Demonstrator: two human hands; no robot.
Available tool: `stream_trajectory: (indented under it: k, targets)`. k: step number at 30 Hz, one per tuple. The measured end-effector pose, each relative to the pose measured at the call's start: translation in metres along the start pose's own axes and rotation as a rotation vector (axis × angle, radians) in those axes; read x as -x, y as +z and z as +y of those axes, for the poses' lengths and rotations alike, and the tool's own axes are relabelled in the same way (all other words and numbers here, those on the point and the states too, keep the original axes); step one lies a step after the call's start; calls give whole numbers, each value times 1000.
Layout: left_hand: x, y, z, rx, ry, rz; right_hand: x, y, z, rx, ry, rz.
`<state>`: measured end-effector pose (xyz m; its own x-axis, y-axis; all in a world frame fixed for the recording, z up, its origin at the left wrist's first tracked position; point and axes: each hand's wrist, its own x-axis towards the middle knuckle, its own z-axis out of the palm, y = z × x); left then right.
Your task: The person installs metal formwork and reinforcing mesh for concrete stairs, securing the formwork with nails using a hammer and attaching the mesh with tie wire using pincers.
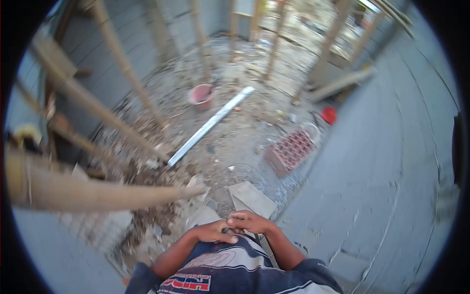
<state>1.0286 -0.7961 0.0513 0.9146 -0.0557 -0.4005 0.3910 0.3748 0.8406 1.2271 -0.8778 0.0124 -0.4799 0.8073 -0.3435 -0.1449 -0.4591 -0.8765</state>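
My left hand (pixel 214 232) and my right hand (pixel 248 221) meet in front of my waist, over the dark and white shirt (pixel 245 262). The right hand's bent fingers reach across to the left hand's fingers. Between them shows a small dark thing, too small to name, at the left hand's fingers. The left hand is partly curled around it, with its thumb side toward the shirt. Just beyond my hands, a pale flat board (pixel 253 200) lies on the ground.
Bamboo poles stand around, one thick pole (pixel 98 192) jutting close at left. Farther out lie a long metal bar (pixel 210 126), a pink bucket (pixel 201 95), a reddish crate (pixel 291 151) and a red object (pixel 328 115). A grey block wall (pixel 362 186) runs along the right. Rubble covers the floor.
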Motion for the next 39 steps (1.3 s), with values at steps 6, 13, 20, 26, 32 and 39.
stream_trajectory:
  k: [6, 13, 20, 26, 32, 39]
  targets:
    - [-31, -2, 5, -322, -168, -126, 26, -1, -4, 290, -79, 123]
    - [-42, 0, 19, -491, -113, -166, 25, -7, 8, 557, -173, 301]
    - [-60, -14, -59, -74, 95, -29, 5, -10, 4, 40, 44, 171]
    - [-3, 3, -39, 204, 149, 104, -31, -31, 0, 48, 148, -70]
    - [23, 9, -39, 342, 138, 239, -54, -14, -27, 219, 183, -200]
    - [-18, -1, -93, 18, 187, 318, -65, -7, -7, 496, 155, -175]
